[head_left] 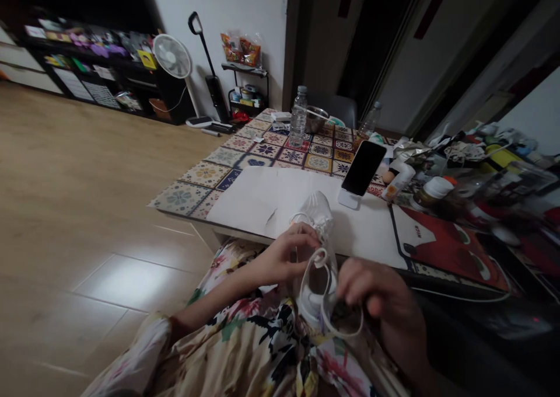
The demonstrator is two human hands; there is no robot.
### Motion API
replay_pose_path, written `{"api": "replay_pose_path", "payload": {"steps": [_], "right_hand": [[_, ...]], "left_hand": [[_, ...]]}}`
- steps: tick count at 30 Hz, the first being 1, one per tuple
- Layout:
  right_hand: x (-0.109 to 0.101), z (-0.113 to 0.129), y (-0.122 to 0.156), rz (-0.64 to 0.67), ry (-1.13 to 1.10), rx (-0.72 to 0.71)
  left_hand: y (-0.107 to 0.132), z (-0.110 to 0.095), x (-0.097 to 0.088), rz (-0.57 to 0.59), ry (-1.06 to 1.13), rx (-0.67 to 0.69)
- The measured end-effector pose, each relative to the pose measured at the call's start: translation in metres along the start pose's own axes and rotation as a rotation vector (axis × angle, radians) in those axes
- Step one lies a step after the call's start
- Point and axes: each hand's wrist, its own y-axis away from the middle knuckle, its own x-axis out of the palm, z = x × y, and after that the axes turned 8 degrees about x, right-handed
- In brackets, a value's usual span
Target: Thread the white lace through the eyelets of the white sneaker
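A white lace-up shoe (pixel 321 213) rests at the near edge of the table, its toe pointing away and its opening toward me. Beside its left side, my left hand (pixel 292 254) is closed, pinching the pale shoelace (pixel 326 321) near a loop over the tongue. To the right of the shoe, my right hand (pixel 378 295) is curled and somewhat blurred by motion. The lace hangs in a wide curve below the shoe opening and runs up into the right hand's fingers. The heel end sits close to my flowered clothing.
White paper (pixel 249 195) covers the table's near part. A phone on a stand (pixel 364 169), a plastic bottle (pixel 298 119) and a metal bowl (pixel 315 119) stand beyond. On the right lie a red case (pixel 450 245), a white-capped jar (pixel 433 192) and clutter.
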Motion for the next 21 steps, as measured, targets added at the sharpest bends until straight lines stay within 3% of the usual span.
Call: {"api": "replay_pose_path", "payload": {"steps": [2,4,10,15,21], "right_hand": [[-0.001,-0.001,-0.015,-0.005,0.017,0.117],[0.001,-0.003,-0.028,-0.014,0.090,0.138],[0.011,-0.009,-0.034,0.020,0.193,0.035],[0.016,-0.011,-0.034,-0.056,0.235,0.031],[0.025,-0.013,-0.035,-0.153,0.235,0.084]], "left_hand": [[0.000,-0.002,0.000,0.030,-0.026,0.016],[0.000,-0.005,0.001,0.068,-0.061,0.052],[-0.002,-0.004,0.006,0.078,-0.166,0.162],[-0.004,-0.001,0.010,0.031,-0.191,0.126],[-0.005,0.002,0.011,-0.038,-0.054,0.062]]}}
